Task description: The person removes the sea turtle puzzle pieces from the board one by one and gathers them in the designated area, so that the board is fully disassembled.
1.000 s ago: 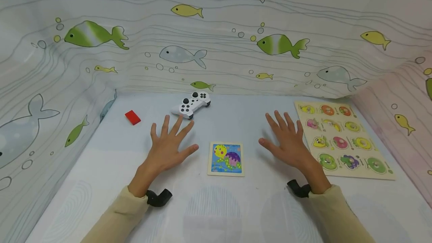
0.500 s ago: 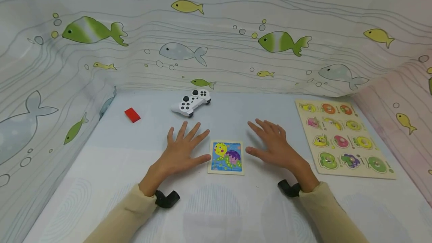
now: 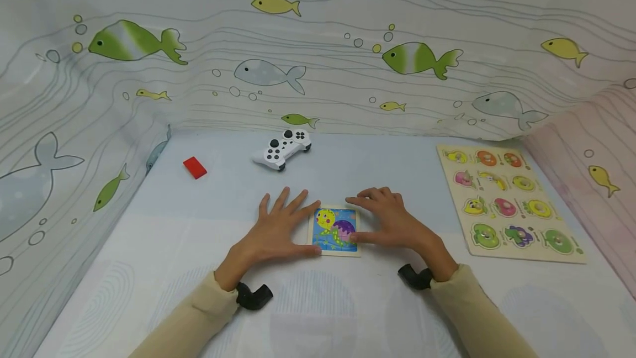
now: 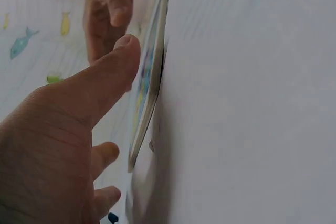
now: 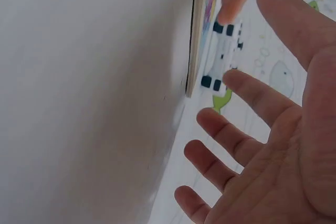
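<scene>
A small square wooden jigsaw puzzle (image 3: 334, 231) with a turtle picture lies flat on the table between my hands. My left hand (image 3: 278, 231) is spread at its left side, thumb and index fingertip overlapping the puzzle's left edge. On the opposite side my right hand (image 3: 392, 222) has its thumb over the right edge and its other fingers near the top right corner. In the left wrist view the thumb (image 4: 113, 72) hovers above the puzzle's face (image 4: 147, 77). The right wrist view shows the right fingers (image 5: 226, 129) extended beside the puzzle's edge (image 5: 197, 35), holding nothing.
A white game controller (image 3: 285, 149) lies behind the puzzle. Farther left is a small red block (image 3: 195, 168). On the right lies a large wooden fruit puzzle board (image 3: 512, 203). A fish-patterned sheet (image 3: 318, 43) rises behind and along both sides of the table.
Both hands have moved inward from either side to the turtle puzzle's edges. The left moved right, the right moved left. The puzzle stays in place, and the head view has tilted slightly.
</scene>
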`<action>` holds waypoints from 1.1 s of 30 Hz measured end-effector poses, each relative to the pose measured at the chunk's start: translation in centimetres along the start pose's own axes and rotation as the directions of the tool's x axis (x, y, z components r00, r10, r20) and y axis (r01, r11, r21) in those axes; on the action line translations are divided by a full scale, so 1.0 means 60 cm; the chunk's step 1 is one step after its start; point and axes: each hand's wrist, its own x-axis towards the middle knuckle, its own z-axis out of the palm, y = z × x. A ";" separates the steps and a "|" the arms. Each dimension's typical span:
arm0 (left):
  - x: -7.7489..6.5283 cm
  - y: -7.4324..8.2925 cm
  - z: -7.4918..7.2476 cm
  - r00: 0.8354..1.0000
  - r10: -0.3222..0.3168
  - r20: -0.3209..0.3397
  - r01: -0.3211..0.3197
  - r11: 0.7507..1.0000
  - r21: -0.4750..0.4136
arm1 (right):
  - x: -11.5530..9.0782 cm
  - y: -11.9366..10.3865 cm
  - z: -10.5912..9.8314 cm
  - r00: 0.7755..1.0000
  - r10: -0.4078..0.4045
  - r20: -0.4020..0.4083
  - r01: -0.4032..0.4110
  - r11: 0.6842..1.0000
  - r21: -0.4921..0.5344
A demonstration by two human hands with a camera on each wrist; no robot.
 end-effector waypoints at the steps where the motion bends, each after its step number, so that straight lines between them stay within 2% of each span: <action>1: 0.000 0.000 0.001 1.000 0.003 0.003 -0.003 1.000 -0.001 | 0.001 -0.001 0.001 1.000 -0.006 0.005 0.006 1.000 0.004; 6: 0.002 0.000 0.006 1.000 0.018 0.009 -0.018 1.000 0.010 | 0.007 -0.007 0.006 0.999 -0.029 0.023 0.028 1.000 0.012; 16: 0.012 -0.011 0.015 1.000 0.028 0.000 -0.028 1.000 0.001 | 0.008 -0.008 0.006 0.999 -0.004 0.040 0.004 1.000 0.001; 23: 0.016 -0.022 0.023 0.995 0.067 -0.068 -0.069 0.997 -0.031 | 0.007 -0.007 0.003 0.998 0.031 0.047 -0.032 0.999 0.024; 29: 0.016 -0.028 0.029 0.981 0.132 -0.143 -0.143 0.987 -0.070 | 0.008 -0.001 0.006 0.996 0.060 0.059 -0.062 0.998 0.032; 33: 0.016 -0.029 0.031 0.974 0.163 -0.160 -0.178 0.980 -0.088 | 0.008 0.001 0.009 0.996 0.070 0.053 -0.072 0.997 0.035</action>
